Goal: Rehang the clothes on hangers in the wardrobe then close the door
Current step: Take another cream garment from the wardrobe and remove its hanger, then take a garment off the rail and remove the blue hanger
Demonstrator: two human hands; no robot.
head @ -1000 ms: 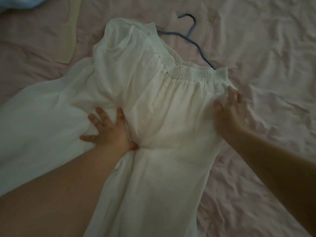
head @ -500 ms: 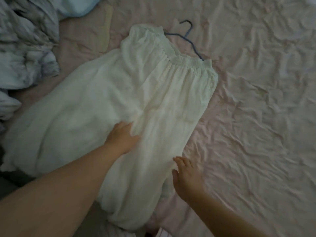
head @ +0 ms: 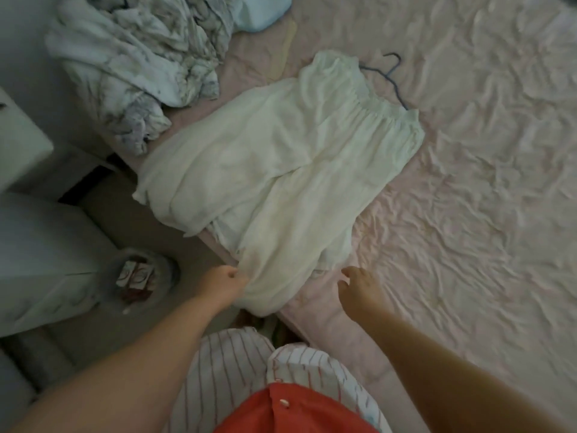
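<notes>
A white garment with a gathered waistband lies spread on the pink bed sheet, its lower end hanging over the bed's near edge. A blue hanger lies at its far end, partly under the waistband. My left hand grips the hem at the garment's lower left. Just right of the hem, my right hand hovers over the sheet with loosely curved fingers, holding nothing.
A crumpled white and grey blanket is heaped at the bed's far left corner. On the floor to the left stand a small bin and pale furniture. The wardrobe is out of view.
Both hands have drawn back from the garment's middle and waistband to its hem. The left hand has taken hold of the hem. The view has pulled back.
</notes>
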